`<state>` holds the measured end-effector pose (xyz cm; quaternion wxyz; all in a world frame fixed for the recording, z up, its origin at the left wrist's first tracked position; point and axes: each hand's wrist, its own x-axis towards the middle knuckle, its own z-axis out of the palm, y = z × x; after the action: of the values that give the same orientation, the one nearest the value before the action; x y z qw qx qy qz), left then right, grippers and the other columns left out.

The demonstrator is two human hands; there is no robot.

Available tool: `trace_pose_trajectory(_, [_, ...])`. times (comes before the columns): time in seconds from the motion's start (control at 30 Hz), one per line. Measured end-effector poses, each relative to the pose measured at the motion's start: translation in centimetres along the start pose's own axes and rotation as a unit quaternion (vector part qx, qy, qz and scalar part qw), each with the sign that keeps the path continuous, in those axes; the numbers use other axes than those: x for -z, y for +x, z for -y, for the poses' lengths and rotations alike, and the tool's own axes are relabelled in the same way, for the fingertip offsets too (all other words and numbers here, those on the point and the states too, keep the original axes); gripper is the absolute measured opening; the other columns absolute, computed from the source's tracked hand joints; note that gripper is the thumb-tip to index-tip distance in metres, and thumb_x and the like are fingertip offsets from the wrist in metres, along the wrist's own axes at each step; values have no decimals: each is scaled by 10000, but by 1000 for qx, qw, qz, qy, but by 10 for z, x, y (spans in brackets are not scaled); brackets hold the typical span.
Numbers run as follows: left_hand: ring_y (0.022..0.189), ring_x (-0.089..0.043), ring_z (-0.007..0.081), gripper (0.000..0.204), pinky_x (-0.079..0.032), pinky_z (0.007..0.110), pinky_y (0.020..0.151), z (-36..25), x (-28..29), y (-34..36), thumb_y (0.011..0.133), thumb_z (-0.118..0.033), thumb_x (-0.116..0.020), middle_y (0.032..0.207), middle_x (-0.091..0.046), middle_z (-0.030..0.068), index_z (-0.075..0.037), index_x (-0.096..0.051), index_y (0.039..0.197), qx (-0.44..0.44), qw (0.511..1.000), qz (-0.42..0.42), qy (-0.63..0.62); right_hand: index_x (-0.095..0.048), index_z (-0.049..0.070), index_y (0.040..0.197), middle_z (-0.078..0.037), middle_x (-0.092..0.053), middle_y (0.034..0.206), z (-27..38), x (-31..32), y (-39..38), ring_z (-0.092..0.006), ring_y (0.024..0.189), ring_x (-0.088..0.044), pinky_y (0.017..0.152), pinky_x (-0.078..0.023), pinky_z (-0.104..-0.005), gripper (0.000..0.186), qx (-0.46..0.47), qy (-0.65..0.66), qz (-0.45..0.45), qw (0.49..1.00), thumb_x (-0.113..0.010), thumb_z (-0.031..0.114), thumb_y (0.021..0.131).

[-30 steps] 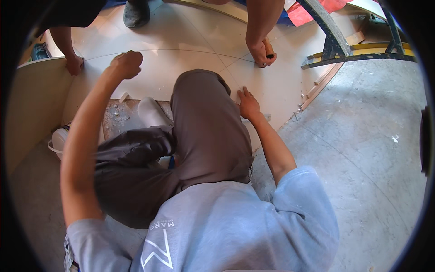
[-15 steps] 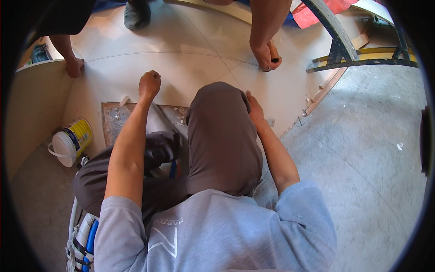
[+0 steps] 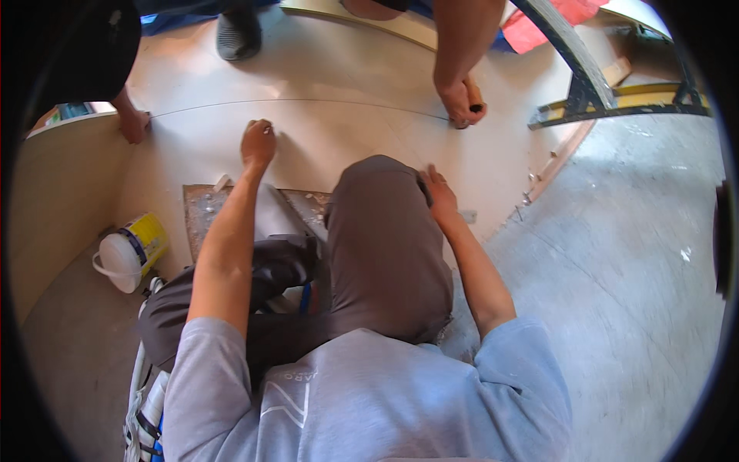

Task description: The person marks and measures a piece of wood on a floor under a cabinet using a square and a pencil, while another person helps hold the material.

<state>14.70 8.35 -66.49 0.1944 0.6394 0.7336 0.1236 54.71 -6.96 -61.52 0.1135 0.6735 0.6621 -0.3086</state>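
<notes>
Hands on a smooth pale board

Left hand [image 3: 257,145], grip curled closed, presses the board [image 3: 346,131]; right hand [image 3: 439,192] lies open-fingered beside the raised knee [image 3: 381,223].

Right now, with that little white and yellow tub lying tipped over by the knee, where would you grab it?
Take the small tub by its thin white wire handle at the lid end, coming from above left. It lies on its side, so the handle loops free of the floor.

White-lidded yellow tub [image 3: 129,251] (on its side), red cloth [image 3: 548,23], dark shoe [image 3: 238,35]
</notes>
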Motion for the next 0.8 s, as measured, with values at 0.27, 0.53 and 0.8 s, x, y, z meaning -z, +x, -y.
trace_pose_trajectory(0.27, [992, -574, 265, 139, -471, 388, 845, -20, 4, 28, 813, -111, -625, 996, -617, 69, -85, -677, 939, -138, 988, -56, 47, -406, 69, 1372, -180, -250, 1508, -13, -10, 3, -369, 1322, -367, 1026, -414, -429, 596, 0, 1, 15, 1000, -611, 227, 835])
trace_pose_trajectory(0.53, [1020, -560, 264, 178, -450, 410, 842, -28, 5, 52, 804, -116, -627, 1030, -613, 68, -95, -660, 978, -233, 969, -53, 65, -427, 45, 1354, -213, -303, 1477, -7, 0, -4, -395, 1293, -400, 1027, -410, -422, 624, 18, -13, 1, 1000, -659, 224, 803])
trace_pose_trajectory(0.8, [967, -566, 319, 214, -456, 420, 835, -31, 9, -3, 815, -109, -622, 1005, -596, 142, -40, -616, 1018, -78, 990, -117, -6, -419, 25, 1354, -231, -302, 1471, -3, 3, -4, -402, 1285, -408, 1022, -415, -418, 684, 8, -14, 0, 1000, -701, 268, 780])
